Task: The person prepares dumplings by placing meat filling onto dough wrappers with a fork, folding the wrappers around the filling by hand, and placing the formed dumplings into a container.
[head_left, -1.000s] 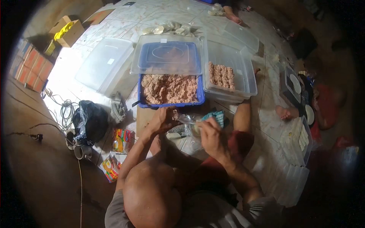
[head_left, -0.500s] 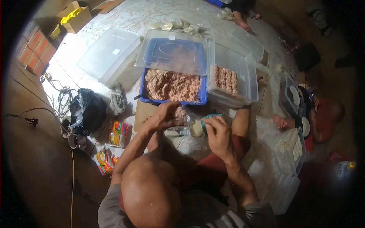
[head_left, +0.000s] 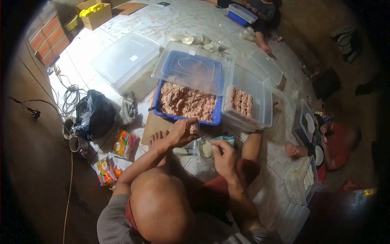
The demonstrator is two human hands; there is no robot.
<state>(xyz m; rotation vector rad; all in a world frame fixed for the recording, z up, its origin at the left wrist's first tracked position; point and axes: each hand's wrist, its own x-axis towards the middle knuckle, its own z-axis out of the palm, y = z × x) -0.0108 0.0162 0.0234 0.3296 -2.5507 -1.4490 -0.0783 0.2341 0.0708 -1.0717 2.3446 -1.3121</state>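
Note:
My left hand (head_left: 181, 133) is closed around a small clump of pinkish mixture (head_left: 193, 129), with what looks like thin clear plastic about it. It is just in front of a blue tub (head_left: 153, 100) heaped with the same crumbly mixture (head_left: 189, 101). My right hand (head_left: 225, 159) is lower and to the right, thumb and fingers pinched together; what they hold, if anything, I cannot make out. Between the hands, a pale round piece (head_left: 206, 149) lies in or under clear plastic. A teal packet (head_left: 228, 140) sits just beyond my right hand.
A clear lid (head_left: 191, 67) partly covers the tub. Rows of shaped mixture (head_left: 241, 101) lie in a clear container (head_left: 264, 110) at right. Noodle packets (head_left: 124, 143), a black bag (head_left: 95, 114) and a mug (head_left: 77, 145) are at left. Other people sit at right and far back.
My left hand has turned, with its back now more upward over the clump. My right hand has moved slightly down and left. The view has shifted a little.

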